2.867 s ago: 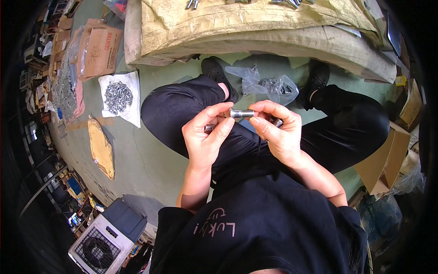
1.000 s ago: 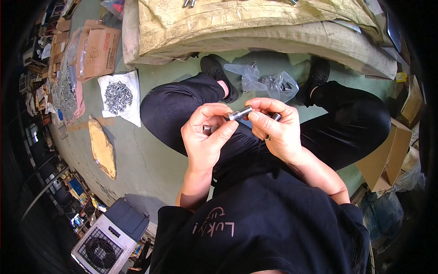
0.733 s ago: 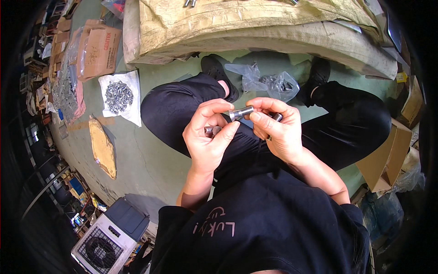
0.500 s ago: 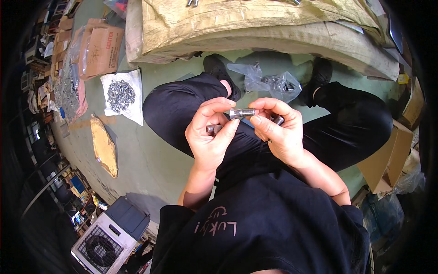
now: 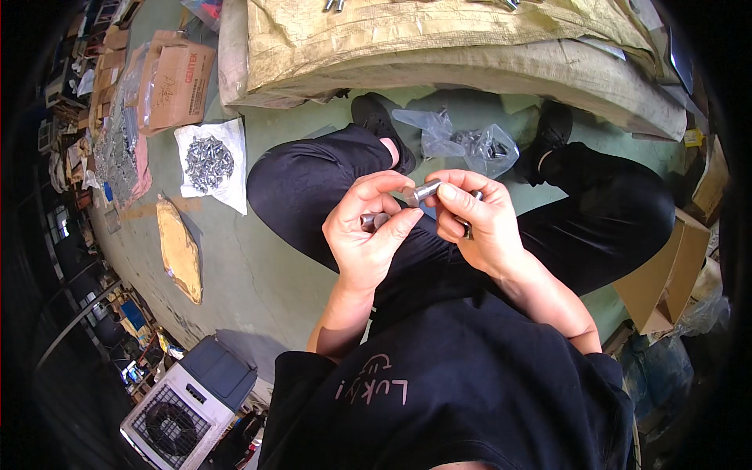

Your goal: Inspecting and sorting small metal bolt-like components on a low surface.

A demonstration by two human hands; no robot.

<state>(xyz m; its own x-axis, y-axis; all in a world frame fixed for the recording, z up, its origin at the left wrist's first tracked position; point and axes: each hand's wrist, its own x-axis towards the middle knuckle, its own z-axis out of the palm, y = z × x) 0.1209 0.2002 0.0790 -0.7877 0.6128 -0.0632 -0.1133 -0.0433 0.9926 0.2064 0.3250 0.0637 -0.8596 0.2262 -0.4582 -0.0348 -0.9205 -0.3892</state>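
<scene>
Between my two hands is a shiny metal bolt (image 5: 426, 190) with a wide flat head, tilted with its shank up to the right. My right hand (image 5: 487, 222) pinches the shank between thumb and forefinger, and darker metal pieces (image 5: 468, 230) show among its curled fingers. Thumb and fingertips of my left hand (image 5: 364, 235) close around the bolt's head. More short metal pieces (image 5: 374, 222) like bolts rest in the left palm, partly hidden by the fingers. Beyond the hands, a clear plastic bag (image 5: 489, 149) with metal parts in it lies on the floor between my feet.
A white sheet (image 5: 233, 184) bearing a heap of small metal parts (image 5: 209, 163) lies left of my knee. Behind it stands a cardboard box (image 5: 176, 86). A cloth-covered bench (image 5: 470, 70) spans the far side. A fan unit (image 5: 172, 419) stands lower left, an opened carton (image 5: 666, 274) at right.
The bolt has turned from nearly level to tilted, its shank end now higher on the right. My right thumb has shifted up onto the shank. Both hands have otherwise stayed close together.
</scene>
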